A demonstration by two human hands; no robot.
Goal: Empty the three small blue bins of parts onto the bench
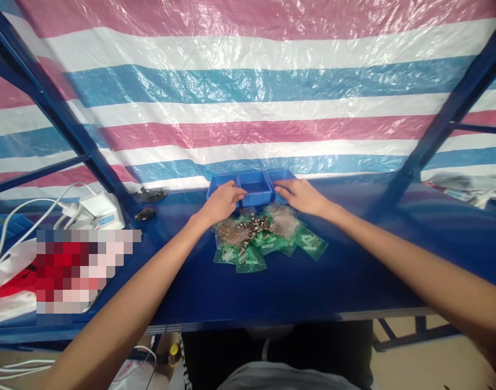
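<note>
Three small blue bins stand side by side against the striped sheet: the left bin (215, 184), the middle bin (254, 183) and the right bin (280, 174). My left hand (222, 201) has its fingers bent over the wall between the left and middle bins. On the other side, my right hand (302, 195) grips near the wall between the middle and right bins. In front of the bins lies a pile of dark metal screws (256, 225), among clear bags of brownish pins (232, 233) and green-tinted bags of pale plugs (250, 260).
The blue table (297, 287) has frame posts rising at both sides. To the left are a white power adapter (105, 208) with cables, a small black object (145, 214) and a blurred-out red and white patch (69, 271). A striped plastic sheet (248, 86) hangs behind.
</note>
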